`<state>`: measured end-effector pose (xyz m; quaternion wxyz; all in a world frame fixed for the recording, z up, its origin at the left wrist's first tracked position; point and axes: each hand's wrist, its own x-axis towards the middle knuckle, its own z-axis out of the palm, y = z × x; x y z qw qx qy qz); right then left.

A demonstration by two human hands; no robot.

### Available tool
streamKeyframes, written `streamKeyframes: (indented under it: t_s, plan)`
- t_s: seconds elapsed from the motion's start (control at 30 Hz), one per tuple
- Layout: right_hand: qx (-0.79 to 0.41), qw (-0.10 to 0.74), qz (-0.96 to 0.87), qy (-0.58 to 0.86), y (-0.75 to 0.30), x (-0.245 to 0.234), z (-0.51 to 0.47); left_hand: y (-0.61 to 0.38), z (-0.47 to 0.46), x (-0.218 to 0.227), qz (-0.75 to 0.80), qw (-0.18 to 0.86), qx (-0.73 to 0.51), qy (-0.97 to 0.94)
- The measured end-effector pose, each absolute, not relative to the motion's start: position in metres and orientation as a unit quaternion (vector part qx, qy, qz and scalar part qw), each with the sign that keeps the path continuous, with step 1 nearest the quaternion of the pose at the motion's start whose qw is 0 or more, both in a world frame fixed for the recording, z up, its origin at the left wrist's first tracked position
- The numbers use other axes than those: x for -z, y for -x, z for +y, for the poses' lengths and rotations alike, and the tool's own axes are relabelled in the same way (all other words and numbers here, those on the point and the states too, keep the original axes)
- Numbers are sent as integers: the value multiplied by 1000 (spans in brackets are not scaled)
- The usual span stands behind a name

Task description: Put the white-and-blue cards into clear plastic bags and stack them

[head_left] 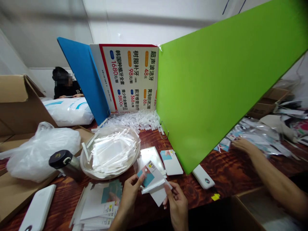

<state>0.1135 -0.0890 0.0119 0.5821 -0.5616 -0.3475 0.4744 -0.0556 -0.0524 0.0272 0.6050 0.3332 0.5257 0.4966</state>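
My left hand (130, 192) pinches a small printed card (151, 175) with a teal patch, held over the wooden table near its front edge. My right hand (176, 200) grips the card's lower right side, where a clear sleeve and a white strip (154, 186) stick out. Both hands are closed on it. Just left of my hands lies a fanned stack of similar cards (98, 205). Behind the card sits a clear bowl (110, 150) full of clear plastic sleeves.
Green (216, 89) and blue (84, 73) divider boards and a printed price sign (131, 77) stand behind. Another person's arm (264, 170) reaches in at right. A black-capped bottle (64, 160), plastic bag (40, 147), white phone (38, 210), white power bank (203, 176) and cardboard boxes surround me.
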Motion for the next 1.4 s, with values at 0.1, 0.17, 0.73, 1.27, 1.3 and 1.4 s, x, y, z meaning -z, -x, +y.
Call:
streamKeyframes:
  t_s: [0.1, 0.17, 0.73, 1.27, 1.3, 1.4]
  plan:
    - [-491, 579, -380, 529, -118, -13, -90, 48, -59, -28, 520, 620, -473, -350]
    - [-515, 574, -409, 488, -122, -11, -92, 42, -65, -29, 494, 651, -454, -355]
    - [-208, 540, -572, 581, -111, 40, -110, 58, -85, -51, 445, 687, -344, -461]
    - [-94, 114, -524, 839, -175, -18, -23, 310, -100, -20, 624, 90, -65, -773]
    - [-89, 114, -524, 839, -173, -17, -22, 311, -96, -12, 615, 45, -68, -784]
    - [-78, 114, -517, 845, -169, -14, -22, 288, -93, 4, 573, -22, -142, -807]
